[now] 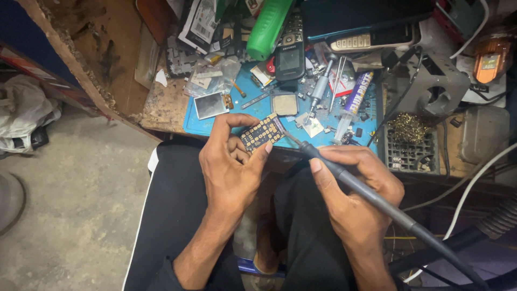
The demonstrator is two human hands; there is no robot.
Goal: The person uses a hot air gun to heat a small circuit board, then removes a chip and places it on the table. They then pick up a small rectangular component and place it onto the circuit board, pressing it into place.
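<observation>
Head view, looking down over the person's lap toward a crowded worktop.

- Left hand: closed on a small circuit board, pinched by its edges between thumb and fingers. The board is held in the air just near of the blue mat, its gold-dotted face tilted up toward the camera, apparently so the contacts stay exposed and the palm stays off them.
- Right hand: wrapped around a dark soldering iron in a pen-like grip. The thin tip reaches left to the board's right end; whether it actually touches cannot be told. Its cable trails off to the near right, away from the work.
- Blue mat: on the far side of both hands, strewn with small metal parts, a square chip and a shiny rectangular plate, all within easy reach.
- Syringe of paste: lying on the mat's right side.
- Brass wool tip cleaner: just right of the mat, close to the iron hand.
- Dark keypad phone and green cylinder: farther back among the clutter.
</observation>
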